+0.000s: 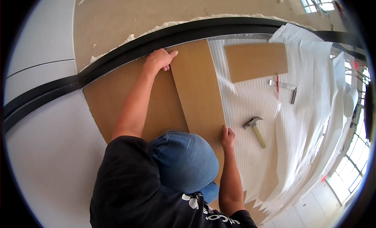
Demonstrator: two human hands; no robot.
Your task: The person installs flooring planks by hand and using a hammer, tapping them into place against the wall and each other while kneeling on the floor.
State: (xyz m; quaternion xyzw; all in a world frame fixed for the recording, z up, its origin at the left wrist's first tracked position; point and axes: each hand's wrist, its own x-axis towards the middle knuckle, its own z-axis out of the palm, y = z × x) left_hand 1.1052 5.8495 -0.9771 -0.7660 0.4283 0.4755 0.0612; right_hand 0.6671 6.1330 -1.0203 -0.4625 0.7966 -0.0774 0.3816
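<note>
A long wood-toned floorboard [199, 83] lies in front of me, running away toward a black base strip. Its left edge overlaps or abuts brown boards [129, 96] on the floor; I cannot tell which. My left hand [159, 60] grips the far left corner of the board, one digit stretched over its top and the others curled at the edge. Nearer to me, my right hand [228, 137] holds the right edge, fingers closed and thumb along the rim. My bent knee in blue denim [186, 161] hides the near part of the board.
White ribbed foam underlay [250, 98] spreads to the right, loose and wrinkled. On it rest a claw hammer [256, 132], a short board piece [256, 61], a try square [288, 87] and a red pencil [278, 87]. The black strip [188, 30] bounds the far side; pale tiles [51, 149] lie left.
</note>
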